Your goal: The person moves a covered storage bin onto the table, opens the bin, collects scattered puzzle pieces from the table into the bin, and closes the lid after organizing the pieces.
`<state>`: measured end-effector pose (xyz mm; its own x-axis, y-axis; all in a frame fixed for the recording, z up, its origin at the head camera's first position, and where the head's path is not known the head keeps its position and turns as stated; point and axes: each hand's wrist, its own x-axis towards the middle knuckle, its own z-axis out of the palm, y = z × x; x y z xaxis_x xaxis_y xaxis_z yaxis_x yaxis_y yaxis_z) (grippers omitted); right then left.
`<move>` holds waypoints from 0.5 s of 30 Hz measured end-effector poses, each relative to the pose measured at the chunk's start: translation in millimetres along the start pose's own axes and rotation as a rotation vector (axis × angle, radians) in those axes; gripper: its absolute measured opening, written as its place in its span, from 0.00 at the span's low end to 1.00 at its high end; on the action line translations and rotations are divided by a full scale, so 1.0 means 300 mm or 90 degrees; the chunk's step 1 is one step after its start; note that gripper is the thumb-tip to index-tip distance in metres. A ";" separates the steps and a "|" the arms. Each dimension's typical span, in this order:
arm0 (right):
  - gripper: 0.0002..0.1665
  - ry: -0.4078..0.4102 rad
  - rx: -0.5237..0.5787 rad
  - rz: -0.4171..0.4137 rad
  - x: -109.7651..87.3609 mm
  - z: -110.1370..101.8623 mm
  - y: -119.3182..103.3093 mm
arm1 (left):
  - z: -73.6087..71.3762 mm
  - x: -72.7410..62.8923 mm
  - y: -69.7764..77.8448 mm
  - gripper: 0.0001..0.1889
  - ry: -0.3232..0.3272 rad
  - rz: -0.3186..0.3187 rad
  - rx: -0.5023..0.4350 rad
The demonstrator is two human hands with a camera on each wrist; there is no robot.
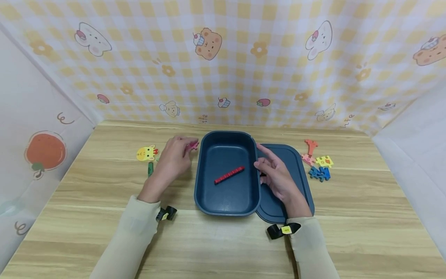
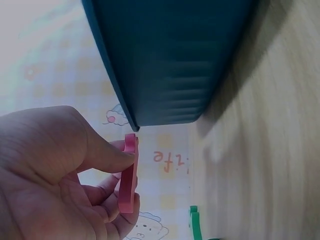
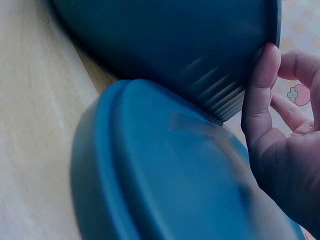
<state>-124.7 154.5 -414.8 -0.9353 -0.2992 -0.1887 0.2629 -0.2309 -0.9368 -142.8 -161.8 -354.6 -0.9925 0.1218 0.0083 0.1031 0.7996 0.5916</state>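
Three cloth surfaces are enclosing the workspace: a yellow-checked backdrop (image 1: pixel 240 62) is hanging behind, while a printed left sheet (image 1: pixel 21 112) and a pale right sheet (image 1: pixel 425 112) are lining the sides. Between them a wood-grain table (image 1: pixel 362 217) is spreading, its far edge meeting the backdrop, its bare planks running in front of the box and broadly out to either side. Near the middle a dark blue box (image 1: pixel 228 199) is lying open side up, its rounded rim leaving the interior accessible from above. A matching lid (image 1: pixel 292 159) is lying flat to the right, its left edge partly hidden by the box. The person's right hand (image 1: pixel 278 180) is resting its thumb and fingertips against the box's right wall, the fingers loosely bent rather than wrapping round it. The left hand (image 1: pixel 174 157) is pinching a deep-pink piece (image 2: pixel 128 180) between thumb and fingers, holding it just outside the box's left rim, near the far corner. Beyond the lid, blue pieces (image 1: pixel 319 173), an orange piece (image 1: pixel 311 146), a yellow piece (image 1: pixel 324 161) and a pale pink piece (image 1: pixel 308 159) are clustering. Left of the left hand, a giraffe-head piece (image 1: pixel 144 154) and a green piece (image 1: pixel 150 169) are lying close together. Inside the box, a slim red strip (image 1: pixel 229 175) is lying diagonally.
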 end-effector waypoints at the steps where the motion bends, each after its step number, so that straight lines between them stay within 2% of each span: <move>1: 0.40 -0.001 0.000 0.000 0.001 0.001 -0.001 | -0.002 -0.001 0.003 0.22 0.002 -0.001 0.001; 10: 0.40 -0.001 -0.005 0.000 0.000 0.008 -0.007 | -0.020 -0.016 0.031 0.22 0.012 -0.013 -0.022; 15: 0.40 0.005 -0.010 0.006 -0.007 0.007 -0.008 | -0.023 -0.023 0.044 0.22 -0.003 -0.025 -0.051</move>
<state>-122.9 153.8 -411.4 -0.9349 -0.2935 -0.1996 0.2678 -0.2144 -0.9393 -135.1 -156.2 -341.4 -0.9954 0.0944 -0.0191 0.0590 0.7547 0.6534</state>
